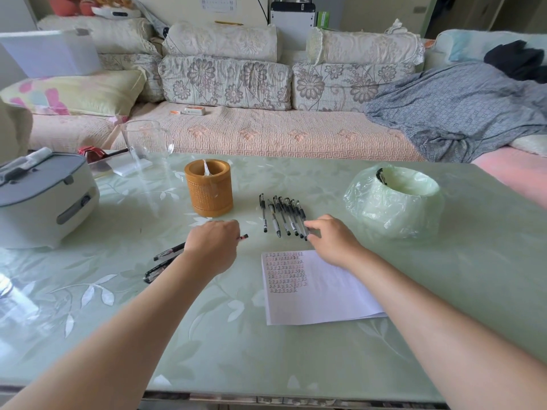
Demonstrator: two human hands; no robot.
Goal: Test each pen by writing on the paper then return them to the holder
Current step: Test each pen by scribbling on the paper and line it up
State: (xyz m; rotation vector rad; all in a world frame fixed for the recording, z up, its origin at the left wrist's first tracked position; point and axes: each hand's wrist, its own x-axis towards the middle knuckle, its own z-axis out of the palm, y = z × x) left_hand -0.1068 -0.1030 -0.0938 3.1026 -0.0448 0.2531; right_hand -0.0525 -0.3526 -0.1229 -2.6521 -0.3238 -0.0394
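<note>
A round brown bamboo holder (209,190) stands mid-table. To its right several black pens (282,216) lie side by side in a row. My right hand (333,239) reaches the row's right end, fingertips touching the outermost pen, fingers apart. My left hand (213,244) is closed around a pen with a red tip (243,237) that pokes out to the right. Two more black pens (165,258) lie on the table left of my left wrist. A white paper (325,291) with rows of handwriting in black and red lies below my right hand.
A white and grey appliance (41,199) sits at the left, a glass jug (148,143) behind the holder, a bowl wrapped in green plastic (393,199) at the right. A sofa runs along the table's far edge.
</note>
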